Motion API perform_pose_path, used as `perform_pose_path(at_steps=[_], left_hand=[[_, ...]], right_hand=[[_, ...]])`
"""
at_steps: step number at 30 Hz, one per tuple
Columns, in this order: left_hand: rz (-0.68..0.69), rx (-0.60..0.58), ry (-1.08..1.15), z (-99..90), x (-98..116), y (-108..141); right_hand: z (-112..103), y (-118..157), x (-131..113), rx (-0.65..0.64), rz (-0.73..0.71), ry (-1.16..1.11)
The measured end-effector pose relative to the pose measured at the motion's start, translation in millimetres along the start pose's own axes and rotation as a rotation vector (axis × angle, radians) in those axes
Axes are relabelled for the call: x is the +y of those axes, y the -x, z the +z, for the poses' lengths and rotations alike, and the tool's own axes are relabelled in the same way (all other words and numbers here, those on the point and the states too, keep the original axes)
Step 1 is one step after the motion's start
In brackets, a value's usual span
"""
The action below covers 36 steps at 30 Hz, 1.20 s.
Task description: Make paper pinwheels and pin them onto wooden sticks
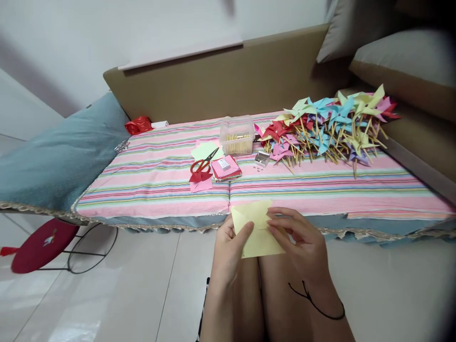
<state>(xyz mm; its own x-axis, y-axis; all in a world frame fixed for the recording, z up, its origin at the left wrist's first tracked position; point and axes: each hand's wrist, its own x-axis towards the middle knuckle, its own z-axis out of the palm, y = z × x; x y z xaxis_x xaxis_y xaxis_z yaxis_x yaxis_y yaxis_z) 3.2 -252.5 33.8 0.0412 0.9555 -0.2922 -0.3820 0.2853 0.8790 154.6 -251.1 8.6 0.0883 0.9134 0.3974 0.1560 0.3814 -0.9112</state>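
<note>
Striped cloth (149, 190) backs the lap (281, 299), over which left hand (230, 244) and right hand (302, 240) pinch a yellow paper square (260, 244), apparently shaping it, the next move calling for steady support.

The striped sofa seat (160, 172) bore paper pinwheels (322, 142), a plastic box (237, 135), paper squares (232, 168) and a red bag (138, 126).

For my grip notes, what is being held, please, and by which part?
Yellow paper: left hand at its left side, right hand at its right.
</note>
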Motion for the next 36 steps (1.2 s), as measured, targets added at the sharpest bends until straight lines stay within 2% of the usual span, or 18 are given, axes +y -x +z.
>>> perform_pose_path(at_steps=[10, 22, 31, 34, 36], left_hand=[[0.038, 0.036, -0.133, 6.5, 0.5, 0.0], [0.056, 0.018, -0.107, 5.5, 0.1, -0.2], [0.083, 0.034, -0.136, 6.3, -1.1, -0.8], [0.107, 0.053, -0.128, 6.2, -2.7, -2.0], [0.117, 0.075, -0.122, 5.6, -3.4, -2.9]], right_hand=[[-3.9, 0.5, -5.5, 0.051, -0.02, 0.098], [-2.5, -1.0, -6.3, 0.046, -0.085, 0.122], [-1.3, -1.4, -6.2, 0.038, -0.079, 0.125], [-0.4, -0.5, -6.1, 0.04, -0.015, 0.049], [0.4, 0.5, -6.3, 0.044, 0.119, -0.113]])
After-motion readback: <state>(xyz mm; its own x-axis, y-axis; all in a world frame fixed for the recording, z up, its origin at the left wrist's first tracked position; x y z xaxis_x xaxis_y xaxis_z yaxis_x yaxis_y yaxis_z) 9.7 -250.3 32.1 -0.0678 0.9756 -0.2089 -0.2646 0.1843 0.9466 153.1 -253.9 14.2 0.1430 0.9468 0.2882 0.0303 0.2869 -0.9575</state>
